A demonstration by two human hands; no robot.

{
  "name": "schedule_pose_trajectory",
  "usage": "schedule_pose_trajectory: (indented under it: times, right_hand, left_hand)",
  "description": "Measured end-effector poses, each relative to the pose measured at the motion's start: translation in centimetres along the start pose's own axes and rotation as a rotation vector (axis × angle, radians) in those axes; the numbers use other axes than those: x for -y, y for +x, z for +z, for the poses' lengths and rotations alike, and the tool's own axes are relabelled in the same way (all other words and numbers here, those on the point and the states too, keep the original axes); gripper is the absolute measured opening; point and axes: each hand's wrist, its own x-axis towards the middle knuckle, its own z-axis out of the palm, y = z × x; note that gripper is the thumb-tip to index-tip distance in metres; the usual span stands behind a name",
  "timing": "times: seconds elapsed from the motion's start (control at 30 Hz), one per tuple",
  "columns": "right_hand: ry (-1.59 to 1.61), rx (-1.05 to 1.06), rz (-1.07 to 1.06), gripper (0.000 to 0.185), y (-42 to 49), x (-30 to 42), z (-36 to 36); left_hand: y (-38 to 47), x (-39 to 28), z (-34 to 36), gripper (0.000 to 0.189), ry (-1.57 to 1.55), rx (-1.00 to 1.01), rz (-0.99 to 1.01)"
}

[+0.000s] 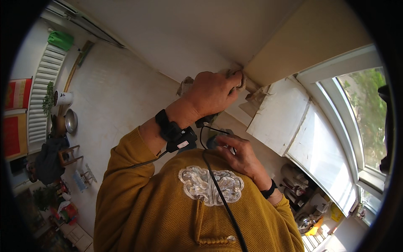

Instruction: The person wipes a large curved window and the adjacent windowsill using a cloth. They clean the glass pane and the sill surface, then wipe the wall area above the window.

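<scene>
My left hand (211, 93) is closed around a crumpled beige cloth (241, 82), part of which also sticks out behind the wrist. The cloth is pressed near the corner where a white wall (189, 37) meets a tan panel (302, 37). My right hand (238, 155) hangs lower, in front of my chest, with its fingers loosely bent and apart; I see nothing held in it. A black cable (217, 179) runs down my mustard sweater (163, 217) and passes close to the right fingers. A dark strapped device (176, 134) sits on my left wrist.
To the right, a white cabinet top (278, 116) lies below a window (362, 116). Shoes (296, 186) and other items sit beneath it. Across the pale floor (104, 91) are a radiator (47, 69), a potted plant (63, 98), a metal basin (71, 121) and a small wooden stool (69, 156).
</scene>
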Motion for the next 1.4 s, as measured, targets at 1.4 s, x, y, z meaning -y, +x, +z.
schedule_pose_trajectory:
  times: [1.4]
  right_hand:
    - [-0.056,0.145,0.08,0.033,1.6,-0.8,-0.4]
  left_hand:
    - [-0.3,0.8,1.3,0.038,0.05,-0.078,0.044]
